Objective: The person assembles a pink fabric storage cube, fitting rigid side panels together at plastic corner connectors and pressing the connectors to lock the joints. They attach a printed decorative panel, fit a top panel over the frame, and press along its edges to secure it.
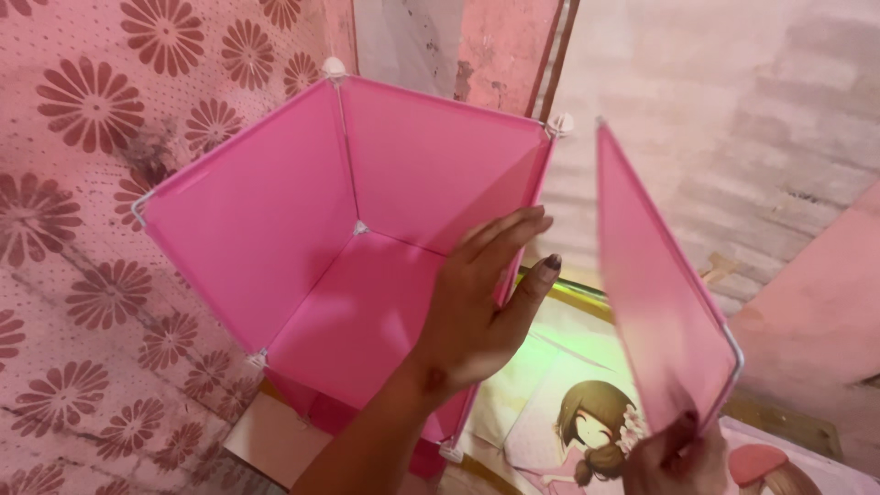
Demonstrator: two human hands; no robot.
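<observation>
A cartoon-girl mat [559, 412] carries the pink panel cube [367, 275].
</observation>
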